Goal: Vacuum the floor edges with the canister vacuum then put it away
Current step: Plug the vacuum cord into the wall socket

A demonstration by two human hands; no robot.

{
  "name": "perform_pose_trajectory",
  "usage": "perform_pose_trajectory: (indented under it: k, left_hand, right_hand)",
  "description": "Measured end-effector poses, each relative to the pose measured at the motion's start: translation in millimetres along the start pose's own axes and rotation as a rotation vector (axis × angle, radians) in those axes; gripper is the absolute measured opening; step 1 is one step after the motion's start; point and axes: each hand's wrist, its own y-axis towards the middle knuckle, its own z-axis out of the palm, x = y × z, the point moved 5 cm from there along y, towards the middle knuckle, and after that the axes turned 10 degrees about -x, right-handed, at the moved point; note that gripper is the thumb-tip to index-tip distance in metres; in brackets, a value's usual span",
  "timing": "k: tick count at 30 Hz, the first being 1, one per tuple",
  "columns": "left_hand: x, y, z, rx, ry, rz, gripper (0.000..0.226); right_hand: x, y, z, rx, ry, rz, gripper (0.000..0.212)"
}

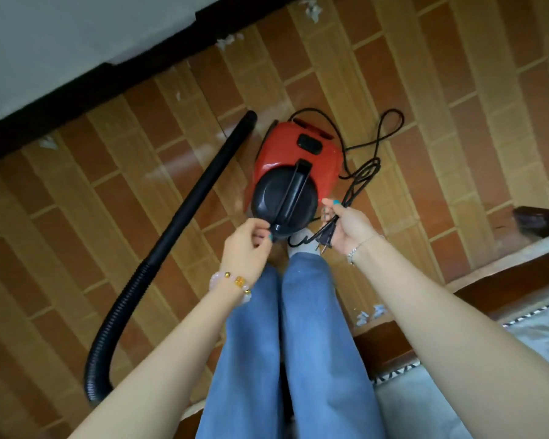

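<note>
Presently the vacuum [298, 160] stands on the floor [108, 191] just ahead of the feet, with its hose [178, 223] curving off to the left. The right grip [346, 226] is closed round a gathered bunch of cord [352, 194], and the plug [322, 242] hangs below the palm. The left grip [248, 245] is curled at the vacuum's black nose; whether anything is pinched there cannot be told.

Loose cord loops lie on the floor right of the vacuum. They could be trodden on, or snagged under the body if it is lifted before they are gathered. The hose could be tripped over likewise. Scraps [229, 42] are seen along the skirting [76, 95], so the edges are judged unfinished.

Room is open ahead and to the left. The right side is closed off by the bed [504, 277].
</note>
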Motion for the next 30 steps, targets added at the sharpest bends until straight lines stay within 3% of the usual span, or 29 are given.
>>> perform_pose_trajectory:
  k: [5, 8, 11, 19, 23, 26, 28, 30]
  left_hand:
    - [-67, -35, 33, 0.105, -0.145, 0.175, 0.025]
    - [-92, -56, 26, -0.082, -0.086, 0.383, 0.024]
    - [-99, -68, 18, -0.176, -0.063, 0.454, 0.025]
    - [-122, -71, 18, -0.193, -0.034, 0.327, 0.019]
    - [-125, -71, 14, -0.242, -0.080, 0.227, 0.012]
    - [-124, -70, 2, -0.265, -0.145, 0.160, 0.007]
    - [-123, -69, -11, -0.281, -0.177, 0.122, 0.007]
    - [-123, -69, -26, -0.289, -0.179, 0.126, 0.007]
  right_hand:
    - [19, -51, -12, 0.132, 0.234, 0.107, 0.025]
    - [34, -77, -12, 0.208, 0.330, 0.123, 0.028]
    - [46, -91, -12, 0.266, 0.371, 0.126, 0.028]
    - [67, -104, -8, 0.327, 0.429, 0.155, 0.023]
    - [73, -110, -4, 0.385, 0.306, 0.138, 0.025]
    - [71, -116, -8, 0.381, 0.083, 0.120, 0.043]
    - [70, -120, -17, 0.258, -0.200, -0.014, 0.045]
    - [80, -127, -29, 0.066, -0.533, -0.351, 0.035]
